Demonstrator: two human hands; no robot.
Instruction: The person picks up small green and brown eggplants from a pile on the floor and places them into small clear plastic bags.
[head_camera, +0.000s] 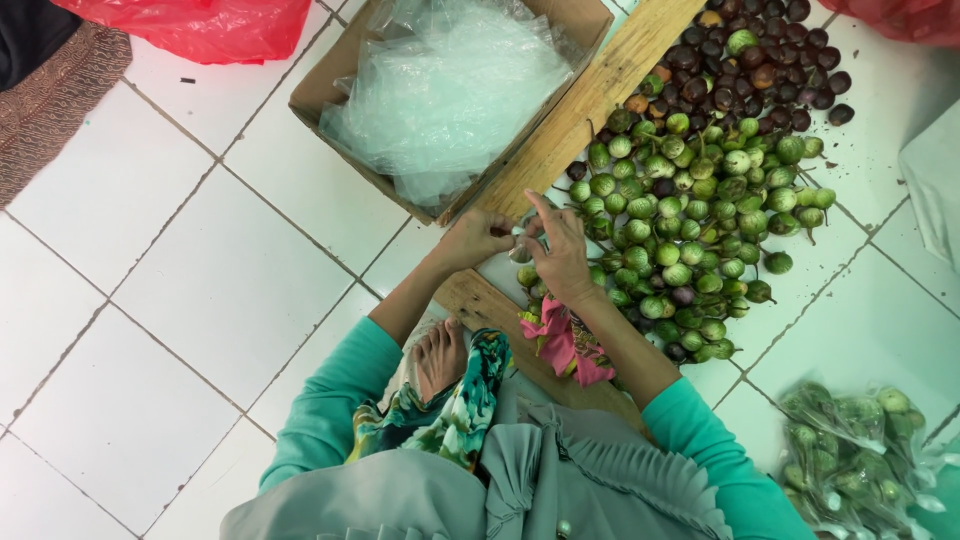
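small clear bag (519, 247) of round green eggplants, pinched upright between both hands

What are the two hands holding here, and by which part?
Both the left hand and right hand pinch a small clear plastic bag at its top edge; the contents cannot be told.

**Materials and finishes on the tiled floor**

Glossy white ceramic tiles (200, 280) are seen throughout. Matt brown cardboard forms the far box (330, 85), filled with crinkled clear plastic film (450, 90). A rough, unvarnished wooden plank (590, 100) is laid beside smooth, waxy green eggplants (690, 220). Shiny red plastic (200, 25) is seen far left.
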